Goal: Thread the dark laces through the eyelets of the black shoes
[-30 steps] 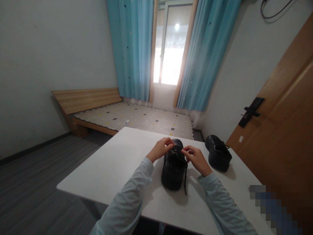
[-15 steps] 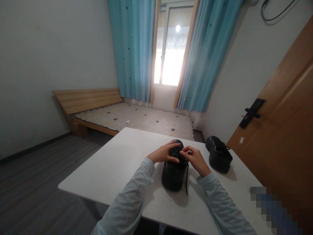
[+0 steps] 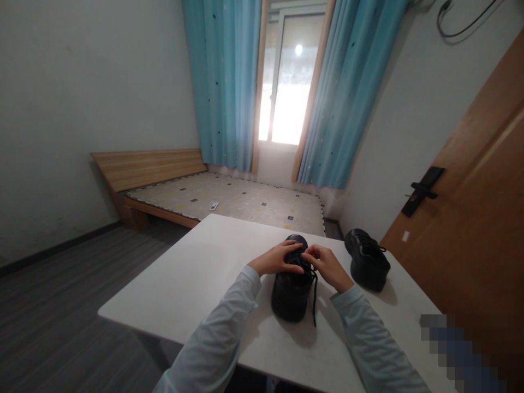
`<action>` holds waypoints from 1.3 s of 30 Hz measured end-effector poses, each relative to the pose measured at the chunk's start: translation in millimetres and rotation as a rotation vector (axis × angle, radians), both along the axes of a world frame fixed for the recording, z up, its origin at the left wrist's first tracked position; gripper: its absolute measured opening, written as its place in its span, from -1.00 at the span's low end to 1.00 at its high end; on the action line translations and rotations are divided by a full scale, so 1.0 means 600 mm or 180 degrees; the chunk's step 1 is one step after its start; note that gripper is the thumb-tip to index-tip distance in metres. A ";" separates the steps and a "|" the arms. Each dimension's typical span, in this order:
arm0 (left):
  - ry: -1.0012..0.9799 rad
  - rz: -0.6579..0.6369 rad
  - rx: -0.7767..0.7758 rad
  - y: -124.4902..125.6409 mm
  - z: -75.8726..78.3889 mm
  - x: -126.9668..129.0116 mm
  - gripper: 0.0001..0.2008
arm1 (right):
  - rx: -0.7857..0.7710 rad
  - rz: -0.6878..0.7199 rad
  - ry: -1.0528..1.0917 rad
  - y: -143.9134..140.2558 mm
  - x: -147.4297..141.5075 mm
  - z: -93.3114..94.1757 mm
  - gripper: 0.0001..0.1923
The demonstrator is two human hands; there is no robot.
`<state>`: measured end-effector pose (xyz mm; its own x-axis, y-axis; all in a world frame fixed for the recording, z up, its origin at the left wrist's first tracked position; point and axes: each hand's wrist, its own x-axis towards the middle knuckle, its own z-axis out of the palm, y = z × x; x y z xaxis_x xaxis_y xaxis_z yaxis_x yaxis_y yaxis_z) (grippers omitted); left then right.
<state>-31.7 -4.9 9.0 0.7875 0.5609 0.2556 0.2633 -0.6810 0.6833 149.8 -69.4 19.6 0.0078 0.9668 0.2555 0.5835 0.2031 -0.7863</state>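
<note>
Moved left hand (image 3: 278,258), since a second ago, from pinch to wide spread across shoe (image 3: 290,300), at five o'clock on table (image 3: 196,278). Seemingly pinching lace (image 3: 315,300) finger-to-thumb with right hand (image 3: 325,264); apparently adjusting it, probably needing a careful pull next.

Left grip (image 3: 278,258) splayed, right grip (image 3: 326,264) in a fingertip pinch, forearms (image 3: 215,330) slanted inward.

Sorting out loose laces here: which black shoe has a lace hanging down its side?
The black lace-up shoe under the left hand: a lace trails down its right side. The other shoe, nearer the door, shows no lace hanging that low.
</note>
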 end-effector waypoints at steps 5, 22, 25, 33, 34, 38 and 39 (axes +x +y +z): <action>-0.0045 0.0021 0.0038 -0.001 0.000 0.001 -0.18 | 0.0384 -0.0220 -0.0361 -0.006 -0.013 0.009 -0.81; -0.0072 0.0032 0.0112 -0.006 0.006 0.003 -0.20 | -0.0151 0.0431 0.1519 0.001 -0.011 0.010 -0.70; -0.0057 0.0035 0.0121 -0.009 0.011 0.002 -0.21 | -0.0364 0.0520 0.1852 -0.007 -0.009 0.015 -0.60; -0.0066 0.0026 0.0107 -0.005 0.007 0.003 -0.21 | -0.0114 0.0357 0.2271 -0.006 0.000 0.015 -0.63; -0.0070 0.0031 0.0100 -0.005 0.006 0.003 -0.21 | -0.0049 0.0315 0.2355 -0.006 0.000 0.015 -0.63; -0.0086 0.0031 0.0077 -0.006 0.007 0.004 -0.23 | 0.0033 0.0296 0.2670 -0.010 0.006 0.023 -0.63; -0.0089 0.0024 0.0082 -0.006 0.007 0.004 -0.23 | 0.0033 0.0326 0.2760 -0.011 0.008 0.025 -0.63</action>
